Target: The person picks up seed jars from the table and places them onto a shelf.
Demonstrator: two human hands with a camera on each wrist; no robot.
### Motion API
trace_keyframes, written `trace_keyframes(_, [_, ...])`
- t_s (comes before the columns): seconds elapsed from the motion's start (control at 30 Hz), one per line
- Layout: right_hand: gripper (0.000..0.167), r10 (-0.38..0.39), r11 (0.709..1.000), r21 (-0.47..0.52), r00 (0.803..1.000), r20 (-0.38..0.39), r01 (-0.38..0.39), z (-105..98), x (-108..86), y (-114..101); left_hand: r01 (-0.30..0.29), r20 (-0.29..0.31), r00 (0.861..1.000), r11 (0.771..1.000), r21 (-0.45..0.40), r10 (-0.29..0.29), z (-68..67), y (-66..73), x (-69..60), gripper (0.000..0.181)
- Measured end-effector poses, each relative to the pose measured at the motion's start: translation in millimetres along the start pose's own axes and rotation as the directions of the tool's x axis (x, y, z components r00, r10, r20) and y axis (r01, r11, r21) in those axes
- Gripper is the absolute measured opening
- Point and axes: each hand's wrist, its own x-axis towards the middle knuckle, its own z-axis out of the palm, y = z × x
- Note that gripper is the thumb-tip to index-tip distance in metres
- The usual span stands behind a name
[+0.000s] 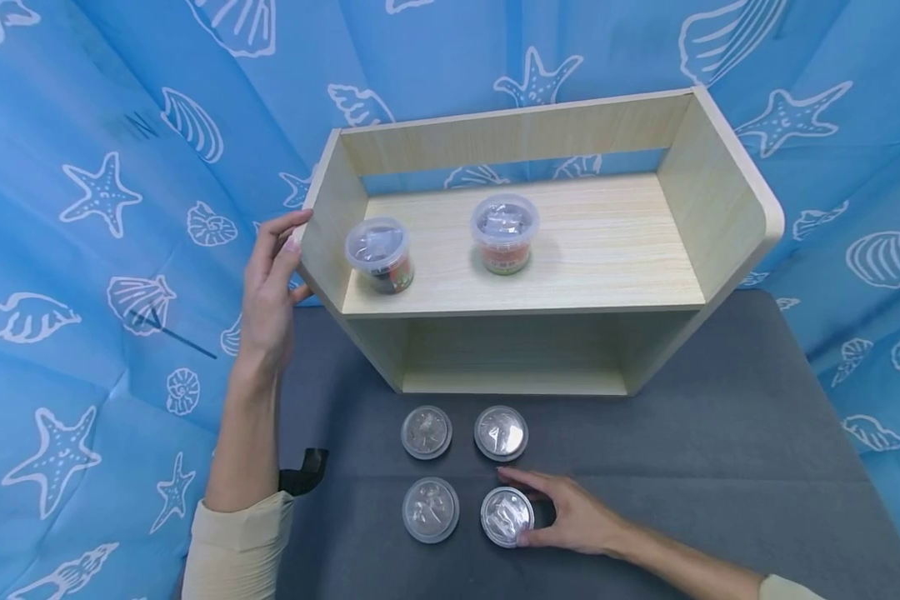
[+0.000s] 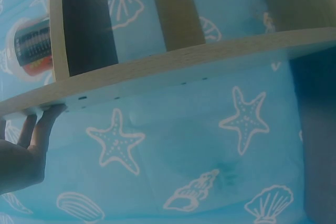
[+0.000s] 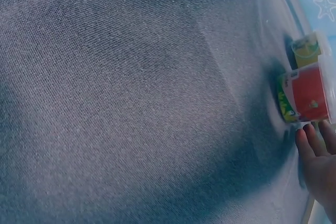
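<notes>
My left hand (image 1: 268, 275) rests its fingers on the outer side of a pale wooden two-tier shelf (image 1: 607, 283). In the left wrist view, the left fingertips (image 2: 52, 111) touch that side panel. My right hand (image 1: 573, 512) is at the front right lidded plastic tub (image 1: 507, 517) on the table, thumb by its rim and forefinger stretched past its far side. In the right wrist view, the fingers (image 3: 310, 142) look fairly straight beside a red-labelled tub (image 3: 307, 94). Other clear-lidded tubs sit at front left (image 1: 431, 510), back left (image 1: 426, 432) and back right (image 1: 501, 433).
Two more tubs, one left (image 1: 380, 254) and one near the middle (image 1: 505, 233), stand on the upper tier. A dark grey cloth (image 1: 720, 433) covers the table. Blue seashell curtains (image 1: 120, 333) hang around it. A black strap end (image 1: 305, 473) sticks out by the left wrist.
</notes>
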Motion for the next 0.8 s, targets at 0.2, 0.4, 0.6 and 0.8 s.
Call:
trace_keyframes(0.2, [0.082, 0.016, 0.998, -0.062, 1.0, 0.009, -0.016, 7, -0.8, 2, -0.002, 0.001, 1.0, 1.0, -0.01, 0.002, 0.6, -0.3, 0.2, 0.035])
trace_keyframes(0.4, [0.089, 0.021, 0.996, -0.085, 1.0, 0.023, -0.019, 12, -1.0, 2, -0.003, -0.004, 1.0, 1.0, -0.001, 0.003, 1.1, -0.3, 0.4, 0.035])
trace_keyframes(0.6, [0.093, 0.022, 0.995, -0.096, 0.999, 0.031, -0.019, 17, -1.9, 3, -0.004, -0.004, 1.0, 1.0, 0.001, 0.004, 1.4, -0.5, 0.2, 0.034])
trace_keyframes(0.8, [0.088, 0.014, 0.995, -0.098, 1.0, 0.01, -0.013, 19, -1.2, 4, -0.003, -0.009, 1.0, 1.0, 0.0, 0.003, 1.5, -0.9, -0.3, 0.034])
